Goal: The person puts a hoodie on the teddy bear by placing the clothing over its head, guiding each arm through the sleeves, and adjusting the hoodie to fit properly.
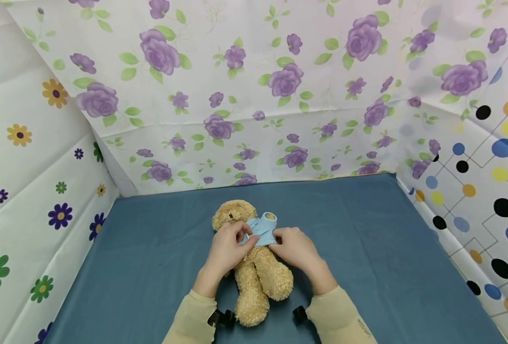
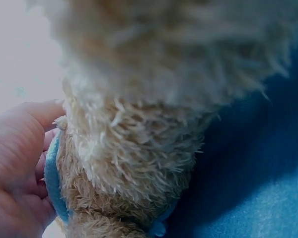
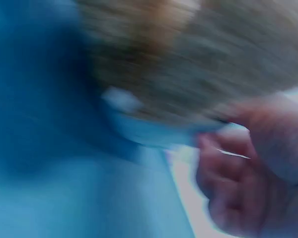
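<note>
A tan plush teddy bear (image 1: 260, 260) lies on its back, head pointing away and legs toward me. Its upper body wears a small light blue shirt (image 1: 264, 233), whose short sleeve sticks up on the right. My left hand (image 1: 226, 246) pinches the shirt front between thumb and forefinger, covering part of the bear's chest. At the right side of the hem, my right hand (image 1: 298, 248) grips the fabric. The left wrist view has the shirt's blue edge (image 2: 51, 171) beside curly fur (image 2: 129, 144). Blurred in the right wrist view, the hem (image 3: 154, 133) meets the fingertips.
A blue-grey cloth (image 1: 365, 239) covers the table. Floral sheeting (image 1: 254, 105) hangs at the back, a flower-patterned sheet (image 1: 35, 200) stands at left, and a dotted one (image 1: 486, 215) at right. Dark wrist-camera mounts (image 1: 224, 317) sit by the sleeves, close to the bear's legs.
</note>
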The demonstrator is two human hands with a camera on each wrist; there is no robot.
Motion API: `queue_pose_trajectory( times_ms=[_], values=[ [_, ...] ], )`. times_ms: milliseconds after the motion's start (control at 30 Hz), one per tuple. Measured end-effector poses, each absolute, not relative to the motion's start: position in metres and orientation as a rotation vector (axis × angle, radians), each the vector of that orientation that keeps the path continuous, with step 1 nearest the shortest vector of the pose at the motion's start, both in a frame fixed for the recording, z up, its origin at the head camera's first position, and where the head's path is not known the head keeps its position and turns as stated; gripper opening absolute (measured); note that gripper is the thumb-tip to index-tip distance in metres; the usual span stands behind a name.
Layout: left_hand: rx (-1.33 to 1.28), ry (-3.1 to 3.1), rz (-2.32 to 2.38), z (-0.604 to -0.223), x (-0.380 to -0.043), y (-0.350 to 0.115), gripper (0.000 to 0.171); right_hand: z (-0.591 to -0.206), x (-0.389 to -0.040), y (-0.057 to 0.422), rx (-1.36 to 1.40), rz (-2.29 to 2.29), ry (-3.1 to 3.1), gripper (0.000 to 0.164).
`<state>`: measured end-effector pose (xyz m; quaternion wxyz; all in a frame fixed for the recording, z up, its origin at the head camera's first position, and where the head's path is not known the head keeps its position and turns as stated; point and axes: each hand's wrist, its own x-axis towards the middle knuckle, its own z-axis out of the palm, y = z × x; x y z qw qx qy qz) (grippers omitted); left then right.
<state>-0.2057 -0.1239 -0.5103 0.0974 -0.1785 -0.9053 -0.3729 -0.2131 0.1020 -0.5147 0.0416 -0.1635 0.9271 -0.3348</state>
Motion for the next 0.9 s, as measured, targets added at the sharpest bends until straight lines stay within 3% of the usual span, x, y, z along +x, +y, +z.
queue_pose_trajectory(
  times_ms=[100,200,367,667,900],
  values=[
    [-0.528,-2.686,-1.12,-0.51,-0.206,-0.123,0.018,-0.502,-0.214,0.126,-0.549,-1.22,2.68,0.008],
    [-0.502,-2.689,-1.109,-0.511,-0.206,-0.122,0.022,-0.493,-0.214,0.142,-0.474,-1.414,2.683,0.018],
    [-0.486,-2.696,-1.084,-0.512,-0.206,-0.12,0.027,-0.488,-0.215,0.142,-0.372,-1.537,2.799,0.022],
    [-0.557,-2.735,-1.071,-0.507,-0.203,-0.119,0.027,-0.492,-0.211,0.117,-0.404,-1.399,2.885,0.019],
    [-0.644,-2.726,-1.012,-0.506,-0.203,-0.12,0.035,-0.495,-0.209,0.113,-0.431,-1.278,2.965,0.007]
  ],
)
